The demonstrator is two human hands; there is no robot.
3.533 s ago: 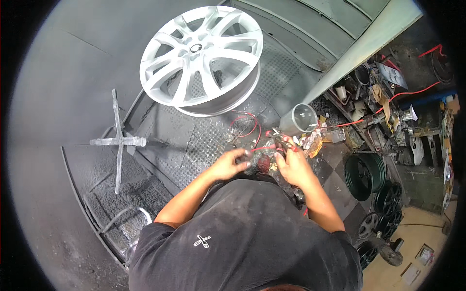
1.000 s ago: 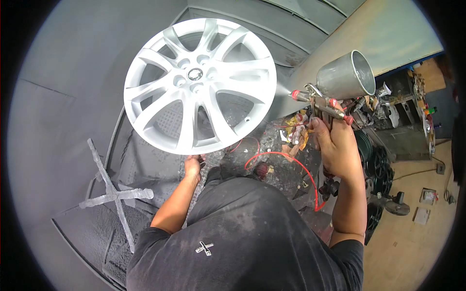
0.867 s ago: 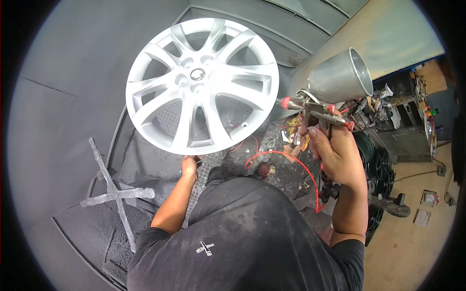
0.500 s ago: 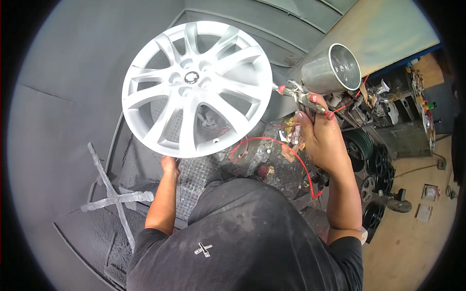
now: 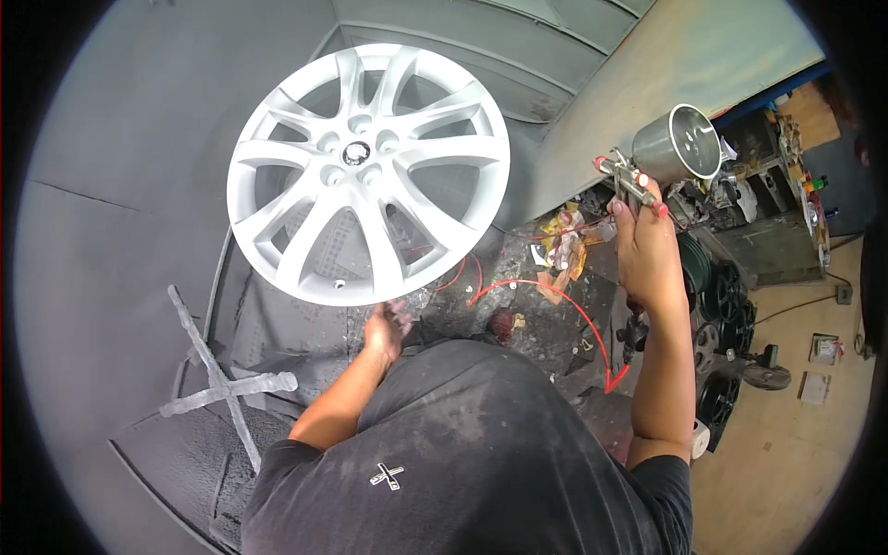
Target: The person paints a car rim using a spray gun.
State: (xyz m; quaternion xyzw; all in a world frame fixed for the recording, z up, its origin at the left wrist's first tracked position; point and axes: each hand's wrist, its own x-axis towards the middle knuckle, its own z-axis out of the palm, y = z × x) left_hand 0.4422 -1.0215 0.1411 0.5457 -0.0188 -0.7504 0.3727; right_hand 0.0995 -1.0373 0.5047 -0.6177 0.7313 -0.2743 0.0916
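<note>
A white multi-spoke alloy wheel (image 5: 381,242) faces me at the upper left, with a dark round centre badge (image 5: 356,154). What supports it is hidden behind it. Just below its lower rim is my left hand (image 5: 388,329), its whitish fingers slightly blurred and apart; nothing shows in them. My right hand (image 5: 650,254) is closed around a spray gun (image 5: 635,185) to the right of the wheel, clear of the rim. A shiny metal paint cup (image 5: 673,148) is fixed on the gun, tilted, its open mouth toward the right.
A red air hose (image 5: 581,310) loops across the littered floor (image 5: 527,319) below the gun. At the lower left stands a grey-coated cross-shaped stand (image 5: 228,388). Cluttered shelving (image 5: 763,222) and several dark wheels (image 5: 721,314) line the right. Grey booth walls (image 5: 139,120) rise on the left.
The wheel has turned clockwise, its valve hole shifting left along the bottom. My left hand has moved right under the rim. The spray gun has moved right, away from the wheel.
</note>
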